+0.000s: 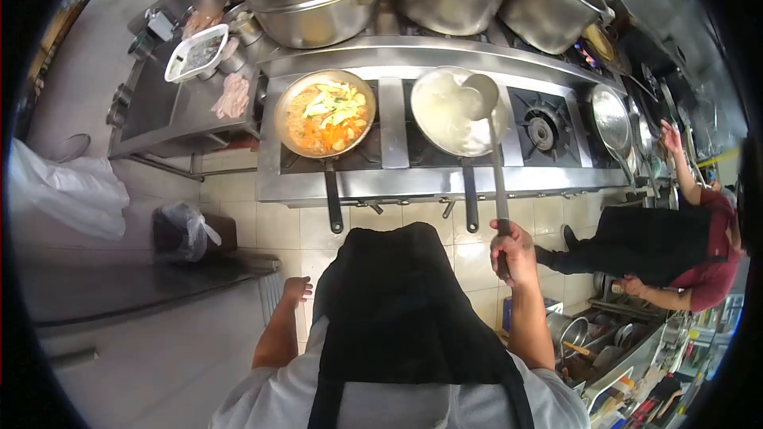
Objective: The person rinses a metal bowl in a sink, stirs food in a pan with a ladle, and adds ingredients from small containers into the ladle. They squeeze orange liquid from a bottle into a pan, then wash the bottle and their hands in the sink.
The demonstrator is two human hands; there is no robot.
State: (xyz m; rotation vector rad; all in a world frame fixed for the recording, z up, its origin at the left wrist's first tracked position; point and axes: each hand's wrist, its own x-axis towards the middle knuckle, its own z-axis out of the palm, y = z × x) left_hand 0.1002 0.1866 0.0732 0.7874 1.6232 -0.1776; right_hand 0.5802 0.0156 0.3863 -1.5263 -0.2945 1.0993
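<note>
My right hand (515, 253) is wrapped round the handle end of a long metal ladle (497, 163). The ladle's bowl hangs over the right side of a frying pan (435, 123) that holds a whitish, cloudy liquid. My left hand (297, 291) hangs low beside my apron, its fingers loosely apart and holding nothing. On the burner to the left sits another frying pan (335, 214), its black handle pointing toward me. Sliced yellow, green and orange vegetables (334, 111) lie in it over a reddish-orange sauce.
Large steel pots (314, 12) line the back of the stove (395, 131). An uncovered burner (542, 131) is right of the pans. A side counter at left carries a white tub (176, 73) and a pale cloth (231, 96). A person (711, 246) in a dark apron stands at right.
</note>
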